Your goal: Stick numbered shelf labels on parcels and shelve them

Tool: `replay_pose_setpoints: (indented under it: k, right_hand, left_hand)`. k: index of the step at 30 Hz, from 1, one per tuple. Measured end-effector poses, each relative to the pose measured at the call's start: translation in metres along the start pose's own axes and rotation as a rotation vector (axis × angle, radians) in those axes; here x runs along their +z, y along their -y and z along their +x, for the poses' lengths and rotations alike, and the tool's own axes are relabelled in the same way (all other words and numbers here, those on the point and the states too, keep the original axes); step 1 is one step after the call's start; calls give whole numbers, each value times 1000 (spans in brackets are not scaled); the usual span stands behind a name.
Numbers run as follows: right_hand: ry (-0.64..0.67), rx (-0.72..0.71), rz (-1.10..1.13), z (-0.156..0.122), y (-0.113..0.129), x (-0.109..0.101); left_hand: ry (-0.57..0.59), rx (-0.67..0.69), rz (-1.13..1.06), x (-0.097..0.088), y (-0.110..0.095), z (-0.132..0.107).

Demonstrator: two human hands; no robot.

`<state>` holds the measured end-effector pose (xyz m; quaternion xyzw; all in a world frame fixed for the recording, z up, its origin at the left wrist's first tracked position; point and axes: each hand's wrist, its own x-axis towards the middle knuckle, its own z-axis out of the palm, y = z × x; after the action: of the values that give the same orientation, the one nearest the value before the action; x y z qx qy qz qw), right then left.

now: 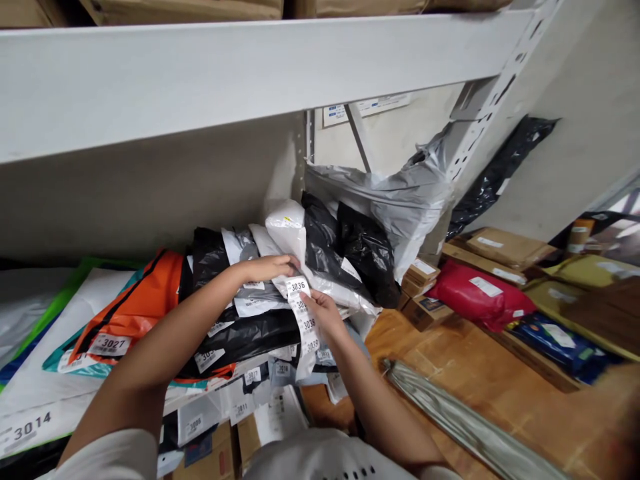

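Note:
A white strip of number labels [309, 325] hangs over the front of the parcel pile, with 3036 at its top and 3038 and 3039 lower down. My right hand [324, 312] pinches the strip at its right edge, just below 3036. At the strip's top end, the fingers of my left hand [270, 268] are closed; their tips are partly hidden. Behind both hands lie a white plastic mailer bag [286, 223] and black mailer bags [367, 243]. An orange bag [145, 300] labelled 3027 lies left of my left forearm.
A white shelf beam [250, 77] crosses above the hands. Grey plastic sheeting [395, 200] hangs at the shelf's right end. On the floor at right are a pink parcel [477, 293], cardboard boxes [505, 247] and a long wrapped roll [450, 413]. More labelled parcels [243, 407] sit below.

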<state>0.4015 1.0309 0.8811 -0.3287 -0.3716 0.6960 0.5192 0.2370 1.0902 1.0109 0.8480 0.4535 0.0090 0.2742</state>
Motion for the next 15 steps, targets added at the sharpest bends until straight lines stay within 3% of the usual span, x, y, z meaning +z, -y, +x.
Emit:
replay_pose_setpoints:
  k: [6,10,15]
  right_hand:
    - [-96,-4,42,11,-12,9]
    - [-130,25,65,11,-15,10]
    - [-131,80,103,7,-12,9]
  left_hand:
    - [-70,-55,239,14,2,6]
    - [-166,-111,338,24,-5,10]
    - [-202,-120,486,41,-14,13]
